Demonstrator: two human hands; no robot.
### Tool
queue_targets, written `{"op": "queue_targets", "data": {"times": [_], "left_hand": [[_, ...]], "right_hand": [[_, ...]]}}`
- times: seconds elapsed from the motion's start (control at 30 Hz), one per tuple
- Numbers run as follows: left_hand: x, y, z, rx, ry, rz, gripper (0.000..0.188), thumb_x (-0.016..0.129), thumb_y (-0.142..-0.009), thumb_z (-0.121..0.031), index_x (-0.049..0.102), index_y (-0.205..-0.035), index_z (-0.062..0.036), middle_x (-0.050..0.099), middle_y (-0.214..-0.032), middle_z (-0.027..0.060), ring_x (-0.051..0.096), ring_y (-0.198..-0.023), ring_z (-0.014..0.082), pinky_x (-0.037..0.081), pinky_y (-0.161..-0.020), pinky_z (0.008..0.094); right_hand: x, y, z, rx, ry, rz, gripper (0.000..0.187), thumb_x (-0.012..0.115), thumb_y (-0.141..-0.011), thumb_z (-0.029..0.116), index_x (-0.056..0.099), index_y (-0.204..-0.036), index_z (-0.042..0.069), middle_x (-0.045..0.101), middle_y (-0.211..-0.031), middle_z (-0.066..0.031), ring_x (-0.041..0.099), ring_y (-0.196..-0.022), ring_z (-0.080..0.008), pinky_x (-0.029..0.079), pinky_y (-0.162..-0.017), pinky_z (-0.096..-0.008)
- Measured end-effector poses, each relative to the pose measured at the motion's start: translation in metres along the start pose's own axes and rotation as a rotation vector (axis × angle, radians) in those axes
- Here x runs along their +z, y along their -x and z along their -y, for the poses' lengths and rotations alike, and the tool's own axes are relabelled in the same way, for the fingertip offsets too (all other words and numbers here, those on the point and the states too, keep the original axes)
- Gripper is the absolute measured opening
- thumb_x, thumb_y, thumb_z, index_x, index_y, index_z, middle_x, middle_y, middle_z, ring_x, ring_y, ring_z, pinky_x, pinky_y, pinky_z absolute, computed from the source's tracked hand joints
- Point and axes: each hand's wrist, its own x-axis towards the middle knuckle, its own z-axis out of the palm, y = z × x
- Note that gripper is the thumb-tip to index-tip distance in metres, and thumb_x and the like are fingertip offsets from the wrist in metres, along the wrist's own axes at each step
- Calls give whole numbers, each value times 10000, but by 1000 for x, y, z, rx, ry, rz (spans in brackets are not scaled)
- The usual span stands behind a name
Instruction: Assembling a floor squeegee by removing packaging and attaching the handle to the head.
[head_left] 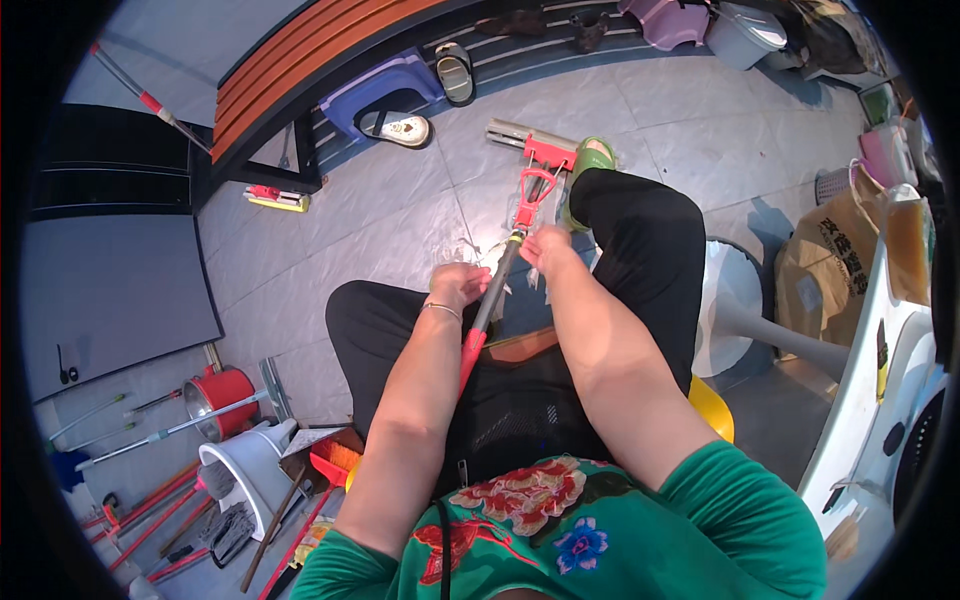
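Note:
A squeeze mop with a red and dark grey pole (497,284) leans between my knees, its lower end on the floor. Its red bracket (528,212) and silver-grey head (520,134) lie beside my green slipper (596,155). My left hand (462,281) is just left of the pole with its fingers bent in. On the pole's right, close below the bracket, my right hand (547,246) has its fingers pinched together. Pale, shiny wisps like thin plastic film (466,252) show around both hands. What the fingertips hold is too small to make out.
At lower left are a red pot (222,402), a white bucket (250,470) and several mop and broom handles. A blue stool (375,88) and shoes (455,75) sit by the wooden bench (300,60). To the right are a brown paper bag (825,262) and a white washing machine (905,400).

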Motion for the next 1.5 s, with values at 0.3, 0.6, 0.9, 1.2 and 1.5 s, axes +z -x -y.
{"op": "queue_targets", "data": {"times": [0.3,0.6,0.9,1.2,1.5], "left_hand": [[6,-32,28,-4,-613,22,190,555,-897,-106,646,-798,28,639,-651,146,632,-504,228,527,-437,359],[14,16,4,273,-620,-73,231,654,-828,-228,681,-786,-2,624,-628,57,550,-478,126,407,-424,312],[20,15,1,555,-691,-401,349,612,-814,-118,564,-1137,2,658,-810,124,590,-557,157,483,-508,313],[43,42,2,689,-1060,24,784,691,-714,-89,336,-1411,-140,516,-1265,188,504,-1176,322,412,-978,363],[46,28,-1,797,-1099,172,729,576,-728,-23,342,-1412,-119,425,-1383,179,409,-1284,302,336,-1060,329]], "right_hand": [[-3,-5,-12,206,62,212,139,469,-867,92,567,-965,101,610,-873,-53,602,-803,-215,456,-814,-473],[-3,4,-12,291,246,270,205,483,-822,43,578,-952,169,620,-855,9,578,-906,-179,328,-966,-524],[-8,-21,-26,300,46,291,124,512,-780,66,589,-864,116,606,-848,-13,574,-967,-179,225,-1006,-567],[-3,-62,-45,-159,623,-215,319,588,-793,126,630,-1048,-61,659,-1027,-163,649,-856,-301,500,-700,-395],[-1,-26,-25,-106,217,-267,249,531,-826,123,649,-979,-34,663,-893,-171,663,-752,-252,518,-590,-368]]}}
